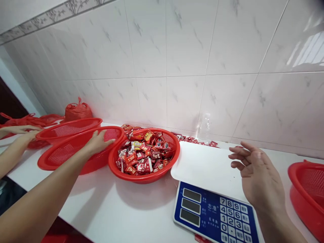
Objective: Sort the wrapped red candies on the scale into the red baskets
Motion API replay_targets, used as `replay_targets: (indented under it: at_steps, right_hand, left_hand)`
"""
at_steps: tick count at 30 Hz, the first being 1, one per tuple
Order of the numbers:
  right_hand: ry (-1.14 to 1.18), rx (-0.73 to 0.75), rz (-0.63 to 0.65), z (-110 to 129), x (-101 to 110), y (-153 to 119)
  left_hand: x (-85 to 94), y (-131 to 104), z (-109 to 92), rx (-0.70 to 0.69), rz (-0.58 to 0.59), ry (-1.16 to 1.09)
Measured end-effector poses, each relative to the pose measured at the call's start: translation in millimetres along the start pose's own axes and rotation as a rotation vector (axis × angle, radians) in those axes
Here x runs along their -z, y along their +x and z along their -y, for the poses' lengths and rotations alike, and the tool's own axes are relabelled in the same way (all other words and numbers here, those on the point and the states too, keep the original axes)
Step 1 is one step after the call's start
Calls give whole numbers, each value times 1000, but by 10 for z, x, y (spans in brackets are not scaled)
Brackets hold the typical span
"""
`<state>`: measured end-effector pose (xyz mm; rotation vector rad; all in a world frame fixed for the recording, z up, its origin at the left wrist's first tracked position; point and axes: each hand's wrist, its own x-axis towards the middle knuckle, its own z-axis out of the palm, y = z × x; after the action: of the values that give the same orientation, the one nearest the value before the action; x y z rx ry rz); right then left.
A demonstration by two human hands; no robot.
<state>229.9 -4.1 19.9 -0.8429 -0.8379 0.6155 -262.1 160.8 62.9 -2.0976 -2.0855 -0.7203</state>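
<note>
My left hand (98, 142) is at the right rim of a red mesh basket (59, 160), its fingers spread over the inside edge. Just right of it stands a red basket (143, 179) filled with wrapped candies (144, 153). Over the right side of a scale's white weighing plate (205, 167) hovers my right hand (255, 168), fingers apart and nothing in them. The scale's blue keypad panel (212, 212) lies below the plate, its displays dark.
Another red basket (311, 192) stands at the right edge. Further left are a second mesh basket (69, 130), a tied red bag (78, 110) and another person's hands (22, 132). Loose candies (192, 140) lie along the tiled wall.
</note>
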Motion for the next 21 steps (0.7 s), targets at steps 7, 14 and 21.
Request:
replay_targets:
  at_steps: [7,14,21]
  right_hand:
    - [-36,-9,40,-16,20,1]
    - [-115,6,97,-19,-1,-36]
    - [-329,78,195,57,9,-72]
  left_hand:
    - [-199,-387,-1013,-504,788,41]
    - [-526,-539,-1360,-548,870,380]
    - [-535,-395,-1388,-553,755,199]
